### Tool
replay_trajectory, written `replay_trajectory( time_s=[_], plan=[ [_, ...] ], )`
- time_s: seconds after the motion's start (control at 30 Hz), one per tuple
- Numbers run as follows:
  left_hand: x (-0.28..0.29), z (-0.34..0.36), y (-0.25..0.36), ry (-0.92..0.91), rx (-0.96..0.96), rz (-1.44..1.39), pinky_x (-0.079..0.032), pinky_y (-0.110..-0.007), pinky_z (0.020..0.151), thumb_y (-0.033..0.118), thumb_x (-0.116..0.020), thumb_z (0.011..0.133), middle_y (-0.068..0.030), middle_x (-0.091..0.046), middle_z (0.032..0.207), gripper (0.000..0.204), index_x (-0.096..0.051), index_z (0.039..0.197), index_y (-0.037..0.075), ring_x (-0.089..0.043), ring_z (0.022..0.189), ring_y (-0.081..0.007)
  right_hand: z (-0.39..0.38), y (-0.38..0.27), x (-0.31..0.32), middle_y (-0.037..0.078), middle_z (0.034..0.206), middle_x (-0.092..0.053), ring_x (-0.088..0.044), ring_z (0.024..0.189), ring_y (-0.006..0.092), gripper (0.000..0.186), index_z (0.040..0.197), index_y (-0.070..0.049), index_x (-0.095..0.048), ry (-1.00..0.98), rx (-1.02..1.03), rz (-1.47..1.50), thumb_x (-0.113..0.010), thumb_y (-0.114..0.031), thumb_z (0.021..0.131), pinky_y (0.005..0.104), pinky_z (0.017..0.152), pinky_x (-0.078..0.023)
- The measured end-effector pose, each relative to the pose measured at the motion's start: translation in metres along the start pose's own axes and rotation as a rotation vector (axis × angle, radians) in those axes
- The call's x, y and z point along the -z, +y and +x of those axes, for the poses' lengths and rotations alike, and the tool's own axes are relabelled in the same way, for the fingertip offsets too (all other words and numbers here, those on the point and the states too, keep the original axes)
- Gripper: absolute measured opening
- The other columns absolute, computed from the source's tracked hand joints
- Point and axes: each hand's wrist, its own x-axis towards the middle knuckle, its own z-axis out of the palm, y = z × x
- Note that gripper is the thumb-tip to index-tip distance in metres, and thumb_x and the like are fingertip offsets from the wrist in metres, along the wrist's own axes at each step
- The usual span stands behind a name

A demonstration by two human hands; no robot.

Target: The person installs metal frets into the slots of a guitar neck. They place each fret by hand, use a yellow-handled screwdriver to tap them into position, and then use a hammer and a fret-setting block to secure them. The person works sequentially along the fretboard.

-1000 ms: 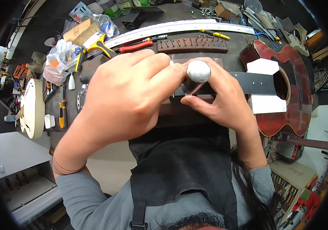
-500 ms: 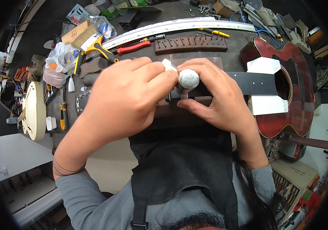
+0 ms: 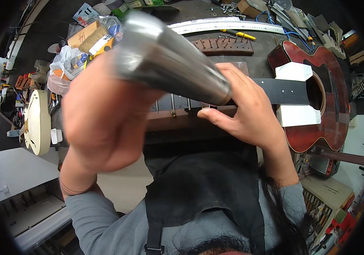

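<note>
My left hand [image 3: 105, 114], smeared by motion, is closed round a hammer with a thick cylindrical metal head [image 3: 177, 63]. The hammer is raised close to the camera, and its handle is hidden by the hand. Beneath it runs the neck of a red acoustic guitar [image 3: 335, 131], its dark fretboard [image 3: 271, 91] crossed by metal frets near the left hand. My right hand [image 3: 248, 100] spans the neck, thumb on the near edge and fingers on the far edge. The hammer head covers part of the fretboard beside those fingers, so anything small pinched there is hidden.
White sheets [image 3: 297, 117] cover the guitar top beside the fretboard. Beyond the neck lie a wooden block with upright pins [image 3: 224, 47], a long steel ruler [image 3: 233, 27] and a yellow-handled tool [image 3: 243, 36]. A cream guitar body [image 3: 39, 123] stands at the left, near bagged supplies [image 3: 65, 66].
My left hand has lifted the hammer up and to the left, away from the fretboard, uncovering several frets. The right hand has stayed almost in place on the neck.
</note>
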Motion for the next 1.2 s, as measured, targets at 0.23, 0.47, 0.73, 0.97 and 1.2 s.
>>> replay_trajectory(
  time_s=[0.23, 0.47, 0.73, 0.97, 1.2],
  plan=[
    [-0.012, 0.02, -0.001, -0.287, -0.039, 0.302, -0.057, -0.047, 0.075, -0.007, -0.071, 0.076, -0.0148, -0.07, 0.093, 0.028, -0.07, 0.102, 0.002, -0.071, 0.084, -0.0364, 0.001, 0.0, -0.001, 0.013, 0.138, -0.07, -0.07, 0.122, 0.0397, 0.055, 0.132, -0.008, -0.066, 0.005, 0.001, -0.015, -0.093, -0.022, 0.085, 0.0468, 0.102, -0.056],
    [-0.006, 0.005, -0.01, -0.137, -0.091, 0.176, -0.062, -0.045, 0.085, -0.005, -0.072, 0.09, -0.0182, -0.077, 0.11, 0.029, -0.074, 0.12, -0.004, -0.076, 0.1, -0.0338, 0.002, 0.001, -0.002, 0.01, 0.138, -0.07, -0.07, 0.121, 0.039, 0.053, 0.131, -0.012, -0.065, -0.001, 0.017, -0.003, -0.091, -0.022, 0.087, 0.0476, 0.1, -0.056],
    [0.001, 0.004, -0.006, -0.044, -0.079, 0.042, -0.062, -0.047, 0.085, -0.011, -0.069, 0.084, -0.0264, -0.077, 0.112, 0.038, -0.073, 0.121, -0.005, -0.078, 0.099, -0.0429, 0.0, 0.0, -0.001, 0.016, 0.137, -0.071, -0.07, 0.122, 0.0414, 0.059, 0.131, -0.005, -0.066, 0.02, 0.017, -0.013, -0.095, -0.021, 0.083, 0.0468, 0.102, -0.056],
    [-0.004, 0.021, -0.004, -0.212, -0.046, 0.135, -0.061, -0.046, 0.081, -0.013, -0.069, 0.081, -0.0206, -0.077, 0.099, 0.027, -0.075, 0.105, -0.004, -0.076, 0.093, -0.0419, -0.001, 0.0, -0.002, 0.011, 0.138, -0.07, -0.07, 0.12, 0.0393, 0.054, 0.132, -0.012, -0.065, 0.022, 0.011, -0.046, -0.092, -0.021, 0.086, 0.0478, 0.098, -0.056],
    [-0.025, 0.005, -0.016, -0.304, -0.021, 0.245, -0.06, -0.047, 0.073, 0.005, -0.078, 0.079, -0.0084, -0.075, 0.092, 0.024, -0.065, 0.099, 0.008, -0.077, 0.089, -0.0333, 0.003, -0.002, 0.0, 0.016, 0.139, -0.07, -0.069, 0.126, 0.0408, 0.064, 0.134, -0.003, -0.068, -0.029, -0.005, 0.046, -0.096, -0.01, 0.077, 0.0453, 0.107, -0.055]
  ],
)
